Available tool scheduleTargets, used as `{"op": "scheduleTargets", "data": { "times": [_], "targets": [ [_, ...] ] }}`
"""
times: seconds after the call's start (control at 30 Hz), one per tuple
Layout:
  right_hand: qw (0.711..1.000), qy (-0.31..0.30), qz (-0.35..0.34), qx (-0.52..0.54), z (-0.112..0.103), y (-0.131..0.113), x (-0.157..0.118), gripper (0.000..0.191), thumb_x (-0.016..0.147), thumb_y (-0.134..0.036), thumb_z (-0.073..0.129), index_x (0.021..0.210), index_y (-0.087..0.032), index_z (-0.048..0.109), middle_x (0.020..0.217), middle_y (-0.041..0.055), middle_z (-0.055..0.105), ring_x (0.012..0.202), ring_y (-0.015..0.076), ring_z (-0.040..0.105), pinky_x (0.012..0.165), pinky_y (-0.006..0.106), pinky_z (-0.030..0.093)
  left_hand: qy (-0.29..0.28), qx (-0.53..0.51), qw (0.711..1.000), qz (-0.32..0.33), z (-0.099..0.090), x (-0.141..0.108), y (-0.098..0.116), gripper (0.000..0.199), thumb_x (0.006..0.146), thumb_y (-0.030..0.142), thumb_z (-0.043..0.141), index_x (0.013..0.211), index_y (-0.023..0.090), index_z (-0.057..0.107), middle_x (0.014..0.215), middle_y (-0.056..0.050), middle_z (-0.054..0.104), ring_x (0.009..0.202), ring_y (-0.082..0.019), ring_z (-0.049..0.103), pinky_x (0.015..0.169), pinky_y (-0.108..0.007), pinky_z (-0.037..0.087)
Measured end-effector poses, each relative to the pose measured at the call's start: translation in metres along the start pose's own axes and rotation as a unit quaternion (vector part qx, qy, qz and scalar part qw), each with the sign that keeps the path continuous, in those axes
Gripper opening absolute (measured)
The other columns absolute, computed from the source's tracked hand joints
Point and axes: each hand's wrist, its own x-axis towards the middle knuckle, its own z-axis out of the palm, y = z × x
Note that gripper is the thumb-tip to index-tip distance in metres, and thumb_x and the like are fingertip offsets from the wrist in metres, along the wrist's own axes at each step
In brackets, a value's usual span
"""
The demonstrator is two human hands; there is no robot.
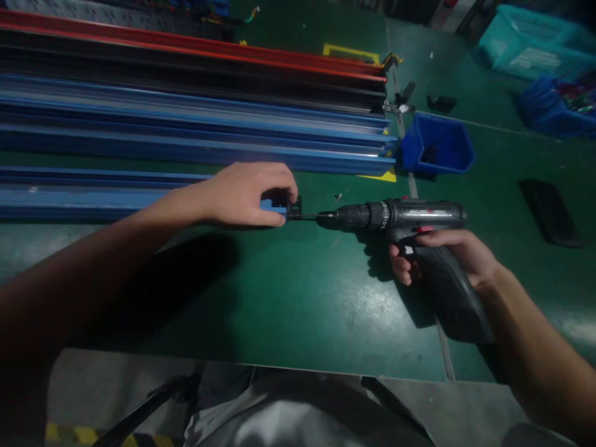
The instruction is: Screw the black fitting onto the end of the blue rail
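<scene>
My right hand (447,254) is wrapped round the grip of a black cordless drill (419,214), which points left. Its long thin bit (311,216) reaches a small black end piece (294,208) at the end of a blue metal profile (107,197). Whether the tip is in a screw is too small to tell. My left hand (251,192) grips that end of the profile, thumb on the near side and fingers curled over the far side. The profile lies lengthwise on the green table (298,292).
Behind lie several blue profiles (209,124) and a red one (200,49). To the right stand a blue bin (437,146) with small dark parts, a black flat object (549,211), a teal crate (535,43) and another blue bin (544,108). A small screw (338,196) lies near the drill.
</scene>
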Motion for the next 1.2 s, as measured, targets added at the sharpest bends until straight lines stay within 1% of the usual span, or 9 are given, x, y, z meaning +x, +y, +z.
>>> {"op": "scheduleTargets", "data": {
  "times": [0.1, 0.27, 0.5, 0.63, 0.77, 0.87, 1.03, 1.2],
  "targets": [
    [1.000, -0.009, 0.007, 0.005, -0.0021, 0.0000, -0.0008, 0.034, 0.092, -0.030, 0.077, 0.117, -0.007, 0.082, 0.100, 0.0164, 0.084, 0.095, 0.0275, 0.083, 0.090, 0.037, 0.068, -0.002, 0.000, 1.000, -0.004, -0.0002, 0.0000, 0.0008, 0.031, 0.088, 0.046, 0.071, 0.112, 0.027, 0.074, 0.126, -0.004, 0.074, 0.111, -0.024, 0.070, 0.095, -0.034, 0.049],
    [0.999, -0.030, 0.006, -0.013, -0.0046, 0.0011, -0.0008, 0.043, 0.096, -0.035, 0.074, 0.126, -0.005, 0.081, 0.112, 0.0195, 0.086, 0.107, 0.0320, 0.085, 0.098, 0.040, 0.068, -0.002, 0.004, 1.000, -0.011, 0.0005, 0.0005, 0.0014, 0.032, 0.088, 0.047, 0.070, 0.112, 0.026, 0.074, 0.125, -0.004, 0.073, 0.111, -0.024, 0.069, 0.094, -0.034, 0.049],
    [0.997, -0.072, 0.015, 0.006, -0.0043, 0.0015, 0.0004, 0.042, 0.099, -0.033, 0.073, 0.128, -0.004, 0.082, 0.118, 0.0186, 0.086, 0.114, 0.0306, 0.084, 0.103, 0.038, 0.067, -0.007, 0.006, 1.000, -0.011, 0.0000, 0.0002, 0.0016, 0.032, 0.089, 0.047, 0.069, 0.113, 0.025, 0.074, 0.125, -0.004, 0.072, 0.112, -0.024, 0.069, 0.095, -0.035, 0.048],
    [0.998, -0.069, 0.003, -0.005, -0.0031, 0.0016, 0.0010, 0.037, 0.099, -0.031, 0.073, 0.123, -0.005, 0.084, 0.114, 0.0181, 0.087, 0.109, 0.0303, 0.085, 0.100, 0.037, 0.068, -0.007, 0.004, 1.000, -0.007, 0.0003, -0.0006, -0.0002, 0.031, 0.089, 0.046, 0.070, 0.113, 0.026, 0.074, 0.126, -0.003, 0.072, 0.112, -0.024, 0.069, 0.096, -0.035, 0.049],
    [0.998, -0.048, -0.026, -0.024, -0.0023, 0.0015, 0.0025, 0.031, 0.096, -0.029, 0.075, 0.114, -0.006, 0.085, 0.103, 0.0166, 0.086, 0.097, 0.0302, 0.086, 0.091, 0.038, 0.069, -0.006, 0.003, 1.000, -0.006, 0.0005, -0.0009, -0.0008, 0.031, 0.090, 0.046, 0.070, 0.114, 0.027, 0.074, 0.126, -0.003, 0.072, 0.113, -0.024, 0.069, 0.096, -0.035, 0.049],
    [0.998, -0.046, -0.030, -0.026, -0.0015, 0.0016, 0.0033, 0.028, 0.094, -0.028, 0.077, 0.110, -0.006, 0.085, 0.095, 0.0146, 0.084, 0.090, 0.0280, 0.085, 0.088, 0.037, 0.069, -0.006, 0.003, 1.000, -0.012, 0.0000, -0.0004, 0.0010, 0.032, 0.090, 0.047, 0.070, 0.113, 0.026, 0.074, 0.126, -0.004, 0.072, 0.112, -0.024, 0.069, 0.095, -0.035, 0.049],
    [0.999, -0.037, -0.024, -0.027, 0.0002, 0.0022, 0.0023, 0.028, 0.094, -0.030, 0.078, 0.108, -0.006, 0.086, 0.090, 0.0132, 0.083, 0.086, 0.0258, 0.083, 0.084, 0.034, 0.067, -0.006, 0.005, 1.000, -0.016, -0.0008, 0.0005, 0.0029, 0.032, 0.089, 0.047, 0.069, 0.112, 0.026, 0.075, 0.124, -0.004, 0.072, 0.111, -0.024, 0.069, 0.095, -0.035, 0.049],
    [0.999, -0.031, -0.034, -0.027, 0.0013, 0.0033, 0.0016, 0.025, 0.093, -0.027, 0.078, 0.106, -0.007, 0.086, 0.088, 0.0121, 0.082, 0.083, 0.0244, 0.083, 0.082, 0.033, 0.067, -0.009, 0.011, 1.000, -0.015, -0.0003, -0.0003, 0.0012, 0.032, 0.089, 0.047, 0.070, 0.113, 0.026, 0.075, 0.126, -0.004, 0.072, 0.112, -0.024, 0.070, 0.095, -0.034, 0.049]
  ]
}}
